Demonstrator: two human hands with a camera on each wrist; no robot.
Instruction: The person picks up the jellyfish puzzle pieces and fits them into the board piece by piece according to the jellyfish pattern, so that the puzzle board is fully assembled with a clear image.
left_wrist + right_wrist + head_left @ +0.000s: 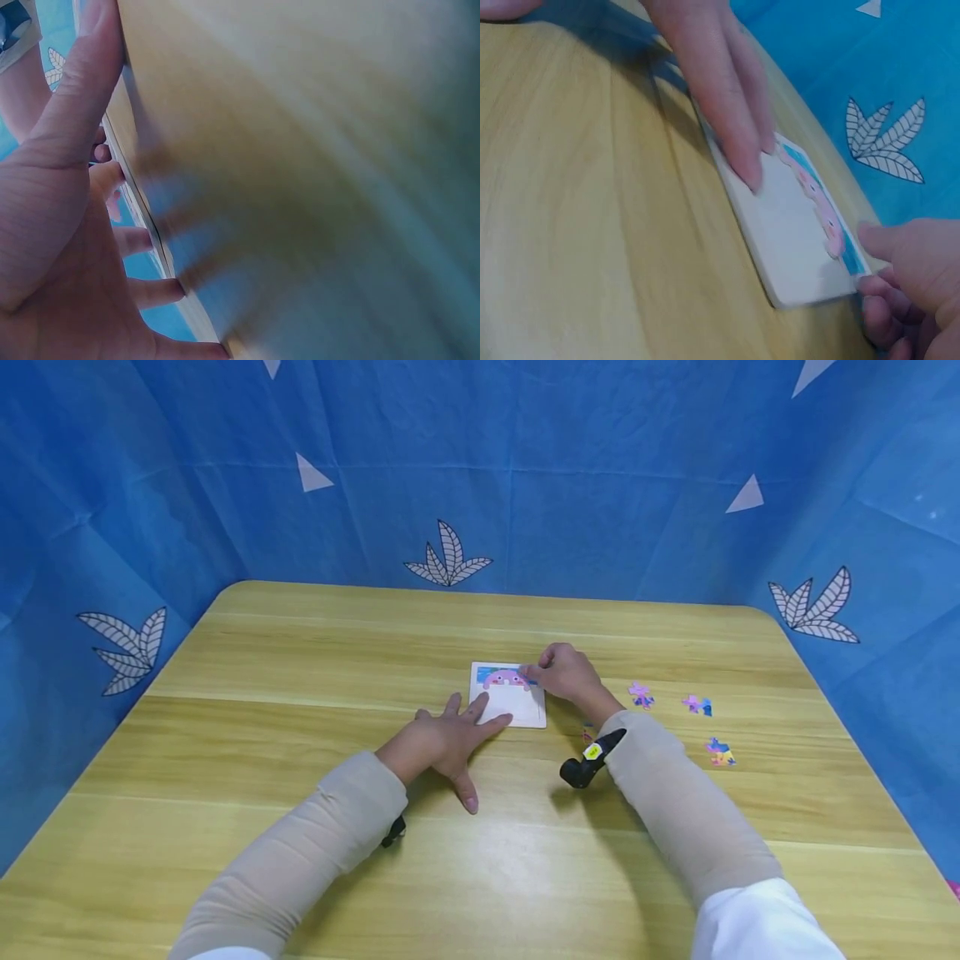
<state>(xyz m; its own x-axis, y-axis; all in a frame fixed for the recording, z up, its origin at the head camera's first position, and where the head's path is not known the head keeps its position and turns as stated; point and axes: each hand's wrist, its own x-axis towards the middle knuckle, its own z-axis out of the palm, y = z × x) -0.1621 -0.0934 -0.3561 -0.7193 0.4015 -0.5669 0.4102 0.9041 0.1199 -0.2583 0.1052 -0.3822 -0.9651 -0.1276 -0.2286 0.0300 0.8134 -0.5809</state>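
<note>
White puzzle tray [529, 712] sits on the table [300, 693], pink-and-blue pieces [504, 678] lining its far side! Left hand [448, 743] spreads wide, gripping nothing, fingertips on the tray; right hand [567, 673] curls at the far-right corner, whether pinching I can't tell; loose pieces [698, 705] lie rightward.

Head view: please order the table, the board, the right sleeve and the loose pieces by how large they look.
1. Table
2. Right sleeve
3. Board
4. Loose pieces, too alike to rank individually
</note>
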